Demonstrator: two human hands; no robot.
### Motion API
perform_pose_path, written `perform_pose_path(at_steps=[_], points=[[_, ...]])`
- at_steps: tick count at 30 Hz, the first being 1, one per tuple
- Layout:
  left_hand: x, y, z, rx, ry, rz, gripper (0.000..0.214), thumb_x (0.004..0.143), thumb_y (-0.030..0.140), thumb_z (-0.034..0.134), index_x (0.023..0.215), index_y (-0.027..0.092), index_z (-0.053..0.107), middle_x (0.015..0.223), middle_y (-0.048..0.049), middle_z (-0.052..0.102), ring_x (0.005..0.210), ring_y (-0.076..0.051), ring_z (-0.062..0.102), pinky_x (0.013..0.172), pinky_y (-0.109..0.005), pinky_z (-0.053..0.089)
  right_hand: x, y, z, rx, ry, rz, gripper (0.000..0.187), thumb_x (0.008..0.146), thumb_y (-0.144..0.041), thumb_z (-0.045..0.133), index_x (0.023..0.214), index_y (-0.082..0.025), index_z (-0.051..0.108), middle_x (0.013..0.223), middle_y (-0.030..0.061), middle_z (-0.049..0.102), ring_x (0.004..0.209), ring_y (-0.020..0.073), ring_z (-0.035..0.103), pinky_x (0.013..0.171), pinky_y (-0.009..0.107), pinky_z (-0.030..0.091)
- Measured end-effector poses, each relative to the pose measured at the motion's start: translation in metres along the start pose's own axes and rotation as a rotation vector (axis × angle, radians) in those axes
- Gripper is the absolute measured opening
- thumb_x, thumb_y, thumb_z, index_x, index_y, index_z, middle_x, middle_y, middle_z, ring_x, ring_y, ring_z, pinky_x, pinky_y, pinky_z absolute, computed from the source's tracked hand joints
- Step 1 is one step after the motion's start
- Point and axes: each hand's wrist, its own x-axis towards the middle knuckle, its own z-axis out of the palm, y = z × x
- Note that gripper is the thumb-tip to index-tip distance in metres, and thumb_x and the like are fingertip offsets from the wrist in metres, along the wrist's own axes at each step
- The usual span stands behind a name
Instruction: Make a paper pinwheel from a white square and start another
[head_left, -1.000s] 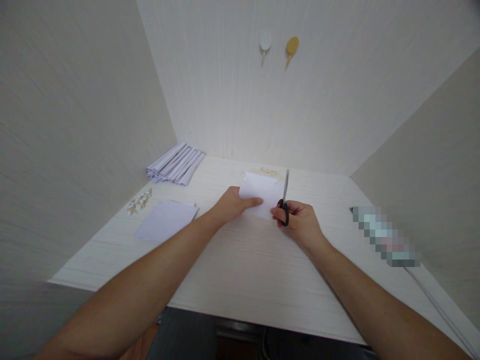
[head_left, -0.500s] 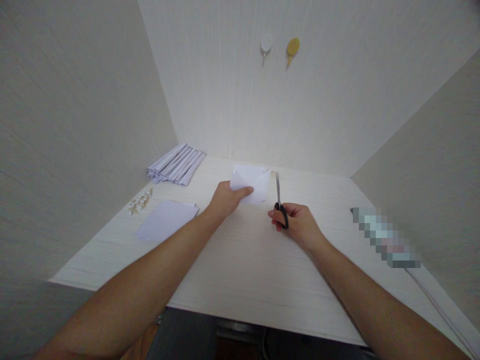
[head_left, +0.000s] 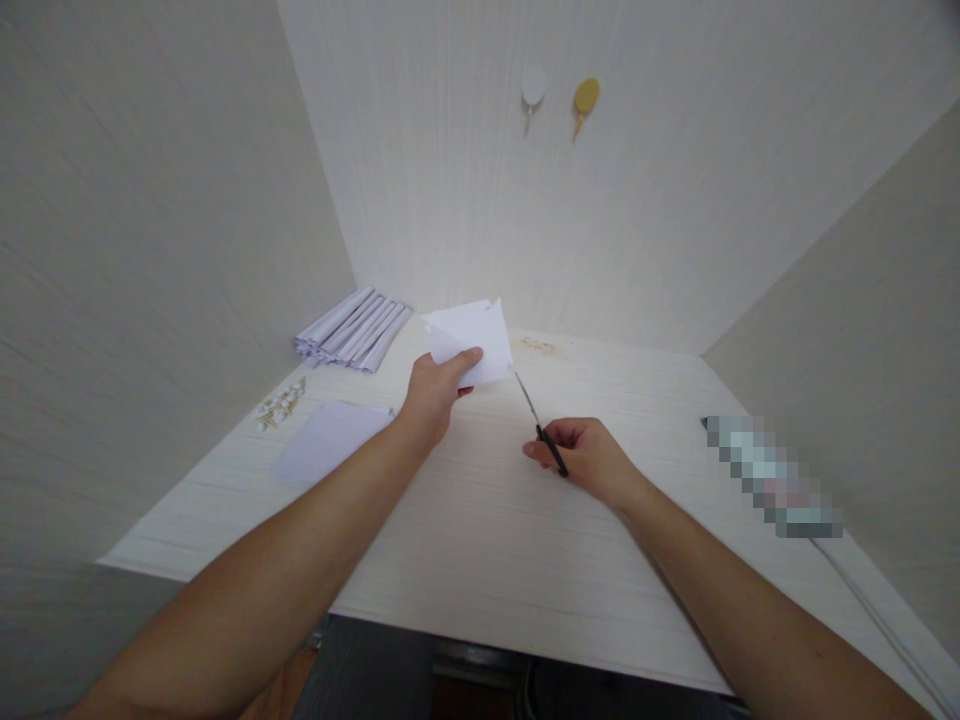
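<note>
My left hand (head_left: 435,385) pinches a folded white paper (head_left: 472,338) and holds it up above the pale wooden table (head_left: 480,530), its thumb lying across the lower edge. My right hand (head_left: 589,458) is closed round the black handles of a pair of scissors (head_left: 538,428). The blades point up and to the left, and their tip reaches the paper's lower right corner.
A pile of folded white papers (head_left: 352,328) lies at the back left by the wall. A flat white sheet (head_left: 330,440) and a small heap of pale bits (head_left: 279,405) lie at the left. A blurred oblong object (head_left: 772,475) rests at the right. Two hooks (head_left: 559,97) hang on the back wall.
My left hand has lifted the paper up and to the left, off the table. The scissors have tilted from upright to pointing left, toward the paper's corner.
</note>
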Motion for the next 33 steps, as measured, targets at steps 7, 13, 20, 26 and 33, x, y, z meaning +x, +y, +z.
perform_pose_path(at_steps=[7, 13, 20, 26, 33], points=[[-0.0010, 0.0006, -0.0007, 0.037, -0.029, -0.019, 0.043, 0.061, 0.033, 0.083, 0.098, 0.016, 0.069, 0.109, -0.0134, 0.075, 0.087, -0.022, 0.068, 0.063, -0.026, 0.047, 0.0012, 0.0028, 0.0004, -0.037, 0.020, -0.018, 0.044, 0.066, -0.053, 0.083, 0.058, -0.019, 0.056, 0.052, -0.0052, 0.047, 0.048, 0.0087, 0.033, 0.044, 0.026, 0.021], [-0.0005, 0.0006, -0.0008, 0.066, -0.034, -0.030, 0.046, 0.060, 0.034, 0.082, 0.100, 0.016, 0.070, 0.114, -0.0149, 0.075, 0.089, -0.023, 0.069, 0.062, -0.026, 0.047, 0.0011, 0.0016, 0.0009, -0.045, 0.042, -0.014, 0.045, 0.064, -0.054, 0.084, 0.057, -0.019, 0.057, 0.051, -0.0050, 0.047, 0.048, 0.0088, 0.033, 0.044, 0.025, 0.021], [-0.0001, 0.0001, -0.0011, 0.088, -0.042, -0.026, 0.044, 0.062, 0.034, 0.082, 0.100, 0.015, 0.070, 0.112, -0.0154, 0.075, 0.090, -0.023, 0.069, 0.064, -0.027, 0.047, 0.0036, 0.0059, 0.0003, -0.059, 0.048, -0.024, 0.044, 0.065, -0.054, 0.083, 0.058, -0.019, 0.058, 0.051, -0.0047, 0.050, 0.046, 0.0087, 0.034, 0.043, 0.025, 0.022], [0.0000, -0.0005, -0.0016, 0.090, -0.034, -0.026, 0.044, 0.062, 0.033, 0.082, 0.100, 0.015, 0.070, 0.112, -0.0157, 0.075, 0.090, -0.023, 0.069, 0.064, -0.027, 0.048, 0.0048, 0.0083, 0.0003, -0.063, 0.053, -0.043, 0.045, 0.066, -0.055, 0.083, 0.057, -0.019, 0.058, 0.051, -0.0049, 0.049, 0.046, 0.0087, 0.034, 0.043, 0.025, 0.023], [-0.0005, -0.0008, -0.0010, 0.095, -0.032, -0.020, 0.041, 0.063, 0.033, 0.082, 0.098, 0.015, 0.071, 0.109, -0.0151, 0.076, 0.089, -0.023, 0.069, 0.064, -0.028, 0.048, 0.0034, 0.0060, 0.0008, -0.066, 0.063, -0.038, 0.048, 0.065, -0.058, 0.082, 0.055, -0.019, 0.055, 0.051, -0.0049, 0.048, 0.046, 0.0085, 0.033, 0.042, 0.025, 0.021]])
